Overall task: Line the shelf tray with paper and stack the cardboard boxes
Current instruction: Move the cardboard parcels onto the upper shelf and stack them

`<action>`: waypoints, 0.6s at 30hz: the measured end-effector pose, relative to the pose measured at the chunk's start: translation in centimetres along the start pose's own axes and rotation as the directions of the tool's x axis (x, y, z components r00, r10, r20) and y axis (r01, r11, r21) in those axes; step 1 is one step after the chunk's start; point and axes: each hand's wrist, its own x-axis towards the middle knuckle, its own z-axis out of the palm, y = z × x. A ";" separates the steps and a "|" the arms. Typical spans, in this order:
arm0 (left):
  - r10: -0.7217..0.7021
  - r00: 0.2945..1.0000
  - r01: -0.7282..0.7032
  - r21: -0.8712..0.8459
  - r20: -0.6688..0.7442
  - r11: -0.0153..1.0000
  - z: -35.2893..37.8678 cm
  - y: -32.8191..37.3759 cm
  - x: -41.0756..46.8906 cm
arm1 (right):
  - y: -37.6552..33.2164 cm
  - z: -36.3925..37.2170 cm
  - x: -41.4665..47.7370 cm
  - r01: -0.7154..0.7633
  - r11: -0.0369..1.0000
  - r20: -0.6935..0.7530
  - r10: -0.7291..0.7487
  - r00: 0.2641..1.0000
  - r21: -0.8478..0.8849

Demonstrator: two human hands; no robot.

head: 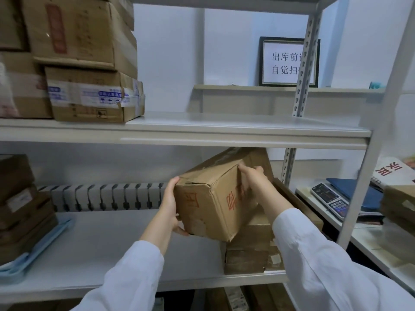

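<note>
Here, a person holds a tilted cardboard box [215, 198] printed with red characters at the right end of a white shelf [112, 243], directly over a stack of smaller boxes [247, 250]. The left hand [171, 205] clasps the box's near end, thumb at the top and fingers curled under the bottom edge, while the right hand [253, 180] clamps over its upper right edge. More cartons [89, 63] sit on the shelf above, at left.
</note>
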 end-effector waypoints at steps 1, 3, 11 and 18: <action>0.003 1.000 -0.003 0.020 0.002 1.000 -0.5 0.2 -0.3 | 0.0 0.1 -0.2 -0.002 1.000 -0.026 0.002 1.000 -0.001; 0.015 1.000 -0.015 0.061 0.007 0.998 -1.7 0.6 -1.0 | 0.0 0.2 -1.0 0.001 1.000 -0.082 -0.001 0.997 0.001; 0.029 0.999 -0.034 0.235 0.027 0.971 -5.7 2.5 -2.3 | -0.2 -0.9 -3.5 -0.041 0.999 -0.317 0.033 0.948 -0.019; 0.019 0.996 -0.046 0.321 0.088 0.946 -7.0 3.5 -3.4 | 0.1 -2.3 -5.6 -0.015 0.999 -0.485 0.030 0.874 0.036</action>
